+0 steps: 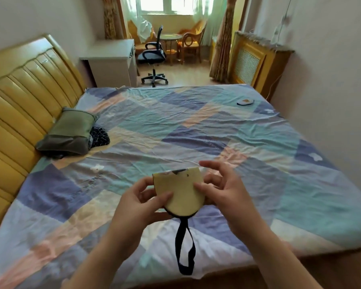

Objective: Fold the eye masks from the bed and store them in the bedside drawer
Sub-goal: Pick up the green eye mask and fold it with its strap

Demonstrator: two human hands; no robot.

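Observation:
A pale yellow eye mask [180, 191], folded in half, is held above the near part of the bed. My left hand [140, 202] pinches its left edge and my right hand [221, 189] presses its right side. Its dark blue strap [184, 247] hangs down in a loop below the mask. A second eye mask [245, 101], white-edged with a tan patch, lies flat on the far right of the bed [196, 130]. No drawer is in view.
A green pillow [69, 132] and a dark patterned cloth [99, 137] lie by the yellow headboard [23, 94] on the left. Beyond the bed stand a white desk [111, 61], a black office chair [153, 57] and a radiator cover [252, 63].

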